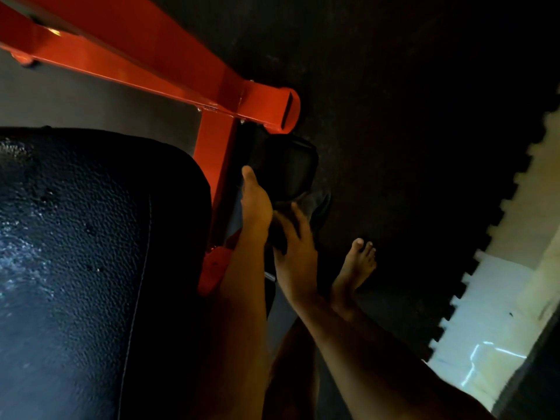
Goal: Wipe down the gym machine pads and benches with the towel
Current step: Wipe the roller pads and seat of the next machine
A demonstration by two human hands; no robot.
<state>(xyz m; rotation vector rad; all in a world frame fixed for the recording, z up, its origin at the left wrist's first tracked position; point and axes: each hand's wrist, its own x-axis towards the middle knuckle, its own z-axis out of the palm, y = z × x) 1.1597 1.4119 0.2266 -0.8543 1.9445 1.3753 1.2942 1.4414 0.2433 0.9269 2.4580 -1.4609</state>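
Two hands at work low beside the orange frame (218, 153), seen from my head looking down. My left hand (256, 207) is stretched out straight and edge-on, its tip reaching up to the near edge of the small pad (291, 168). It holds nothing that I can see, and whether it touches the pad cannot be told in the gloom. My right hand (295, 253) lies just beside and below it, fingers curled over a dark wad that I take to be the towel (318, 206). A grey fold of the towel spills out past my fingertips, below the small pad. The large bench pad (91, 237) fills the left of the view, pebbled, stitched and carrying a wet-looking sheen. My bare foot (357, 262) stands on the rubber floor mat (394, 116).

Handling, as I judge it:
- **Towel:** it is light, limp and soft, with no shape of its own. It is best gathered into the palm as a wad, so the loose fold does not trail on the floor.
- **Pads:** they look firm and cushioned under a grained cover that is probably slick where damp, so flat pressure should serve better than a pinch.
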